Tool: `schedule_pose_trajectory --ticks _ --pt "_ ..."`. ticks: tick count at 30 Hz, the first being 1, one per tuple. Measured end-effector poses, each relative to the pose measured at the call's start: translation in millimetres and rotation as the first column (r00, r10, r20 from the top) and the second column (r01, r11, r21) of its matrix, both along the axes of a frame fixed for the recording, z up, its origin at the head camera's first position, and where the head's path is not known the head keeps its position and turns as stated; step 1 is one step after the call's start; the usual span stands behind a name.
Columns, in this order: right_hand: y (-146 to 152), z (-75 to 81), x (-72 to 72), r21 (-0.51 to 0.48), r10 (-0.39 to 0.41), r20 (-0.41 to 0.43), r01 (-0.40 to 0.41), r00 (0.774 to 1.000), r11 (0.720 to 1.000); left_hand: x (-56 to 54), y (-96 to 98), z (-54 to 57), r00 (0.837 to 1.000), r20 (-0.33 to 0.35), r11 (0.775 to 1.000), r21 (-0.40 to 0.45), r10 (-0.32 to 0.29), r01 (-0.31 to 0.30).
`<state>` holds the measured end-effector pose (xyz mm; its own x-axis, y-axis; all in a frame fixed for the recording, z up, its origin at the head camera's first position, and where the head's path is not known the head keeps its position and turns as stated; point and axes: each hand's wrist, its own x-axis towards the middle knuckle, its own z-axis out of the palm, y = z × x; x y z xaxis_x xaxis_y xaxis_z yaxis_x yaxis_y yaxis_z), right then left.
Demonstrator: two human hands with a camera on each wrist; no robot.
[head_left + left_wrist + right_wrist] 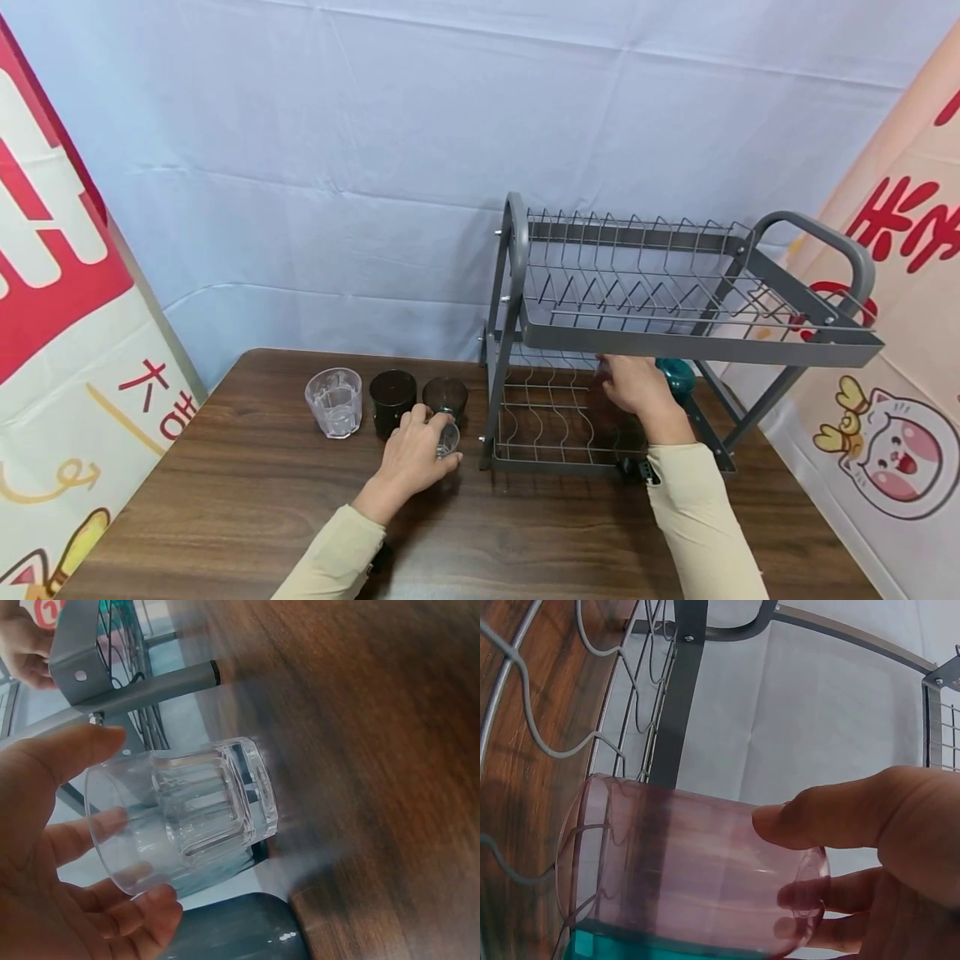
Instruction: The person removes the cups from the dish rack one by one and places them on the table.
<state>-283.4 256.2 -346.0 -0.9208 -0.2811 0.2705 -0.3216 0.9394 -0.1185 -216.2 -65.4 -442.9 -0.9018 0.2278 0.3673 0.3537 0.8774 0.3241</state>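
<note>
In the head view my left hand (pixel 411 450) is at a small clear glass (pixel 447 440) on the brown table. The left wrist view shows that glass (pixel 199 806) upright, its base at the tabletop; my thumb lies along one side of the rim and my bent fingers round the other. My right hand (pixel 641 392) is under the upper tier of a grey dish rack (pixel 697 340). It holds a translucent pink glass (pixel 682 862) near its thick base, the mouth turned down at the lower tier's wires. Beside the pink glass is a teal glass (pixel 677 379).
Left of the rack stand a dark smoky glass (pixel 446 393), a black cup (pixel 393 398) and a larger clear glass (pixel 334 404). The rack's front post (pixel 504 383) rises between my hands. A pale cloth (pixel 337 208) hangs behind the table (pixel 247 500).
</note>
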Motion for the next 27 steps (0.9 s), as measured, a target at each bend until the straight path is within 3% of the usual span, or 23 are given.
schedule_pose_trajectory --ticks 9,20,27 --pt "1.9 -1.3 -2.8 -0.003 -0.010 -0.009 0.010 1.000 1.000 0.3 -0.7 3.2 1.000 -0.004 1.000 -0.024 -0.006 0.006" --pt "3.6 16.5 8.4 0.037 0.040 -0.137 -0.036 0.990 0.999 9.0 -3.4 39.1 1.000 -0.012 0.997 -0.071 -0.016 0.015" --pt "-0.4 15.9 16.1 0.005 0.033 -0.118 -0.033 0.992 0.999 13.5 -4.9 39.0 1.000 0.011 0.998 -0.069 0.000 0.001"
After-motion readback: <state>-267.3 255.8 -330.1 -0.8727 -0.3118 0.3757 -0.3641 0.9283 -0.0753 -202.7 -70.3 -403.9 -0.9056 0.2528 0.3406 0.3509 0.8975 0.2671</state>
